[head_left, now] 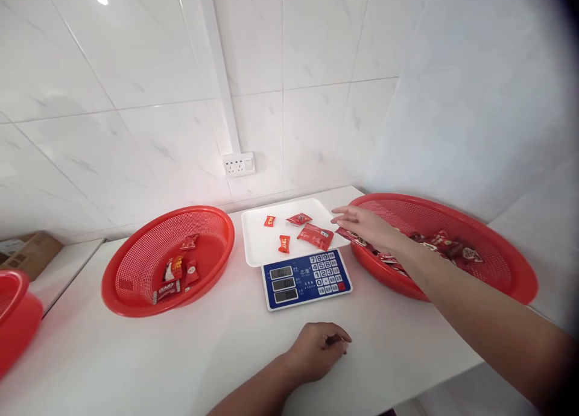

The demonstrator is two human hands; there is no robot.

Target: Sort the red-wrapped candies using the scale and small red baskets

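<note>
My right hand (368,226) is over the left rim of the right red basket (511,256), with a red candy packet (351,236) under its fingers near the tray's edge. Several red wrapped sweets lie on the white scale tray (253,238): two small candies (269,221), a pointed candy packet (299,219) and a larger flat packet (315,237). My left hand (319,351) rests on the table in front of the scale (303,280), fingers loosely curled, with nothing seen in them. More red packets (443,241) fill the right basket, partly hidden by my forearm.
To the left stands another red basket (167,232) holding several wrapped sweets (174,268). Part of a red container (18,325) shows at the far left, with a cardboard box (34,256) behind it. A tiled wall with a power socket (239,164) rises behind the white table (149,356).
</note>
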